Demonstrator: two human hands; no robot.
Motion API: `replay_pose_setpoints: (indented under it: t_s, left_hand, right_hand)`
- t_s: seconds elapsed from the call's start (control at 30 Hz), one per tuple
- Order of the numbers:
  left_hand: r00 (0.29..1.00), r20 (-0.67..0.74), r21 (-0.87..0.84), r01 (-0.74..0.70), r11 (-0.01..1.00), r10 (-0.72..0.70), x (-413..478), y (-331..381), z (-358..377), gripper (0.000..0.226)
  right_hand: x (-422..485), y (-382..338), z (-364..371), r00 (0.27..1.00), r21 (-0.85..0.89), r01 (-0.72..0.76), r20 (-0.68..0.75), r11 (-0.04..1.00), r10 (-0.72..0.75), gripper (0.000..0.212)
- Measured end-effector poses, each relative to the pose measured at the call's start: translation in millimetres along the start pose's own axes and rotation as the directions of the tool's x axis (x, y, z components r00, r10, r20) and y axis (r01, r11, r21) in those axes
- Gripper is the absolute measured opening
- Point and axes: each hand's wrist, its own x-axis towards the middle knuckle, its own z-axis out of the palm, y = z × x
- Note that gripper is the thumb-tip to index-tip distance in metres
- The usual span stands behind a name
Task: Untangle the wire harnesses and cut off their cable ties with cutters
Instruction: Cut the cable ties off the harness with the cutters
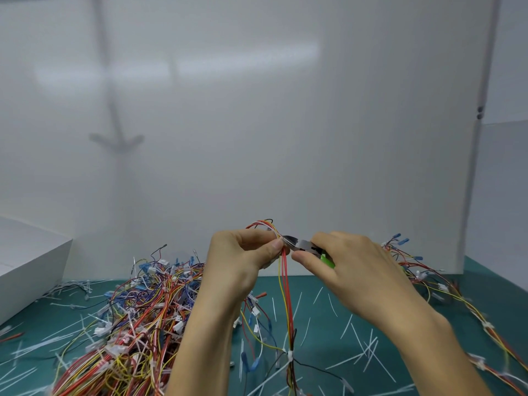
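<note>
My left hand (243, 252) pinches a wire harness (286, 295) of red and yellow wires, held up above the green mat. The wires hang down from my fingers to a white cable tie (290, 355) lower on the bundle. My right hand (351, 267) grips cutters (303, 244) with green handles. The metal jaws point left and touch the harness right at my left thumb. Whether the jaws are around a tie there I cannot tell.
A big tangled pile of harnesses (137, 318) lies at the left on the green mat (328, 324). More harnesses (428, 281) trail off to the right. Several cut white ties (360, 338) are scattered about. A white box (25, 261) stands at the far left, a white wall behind.
</note>
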Motion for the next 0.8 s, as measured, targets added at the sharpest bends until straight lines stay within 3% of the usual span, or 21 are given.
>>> replay_pose_setpoints:
  t_s: [0.53, 0.8]
  left_hand:
    - [0.999, -0.025, 0.080, -0.022, 0.997, 0.024, 1.2, -0.8, 1.1, 0.042]
    - [0.997, -0.047, 0.087, -0.051, 0.995, 0.055, 2.8, -1.7, 1.2, 0.034]
  right_hand:
    - [0.2, -2.6, -3.5, 1.000, -0.008, -0.002, -0.002, 1.000, 0.002, 0.061]
    - [0.1, -5.0, -7.7, 1.000, -0.018, -0.027, 0.013, 0.999, 0.027, 0.064]
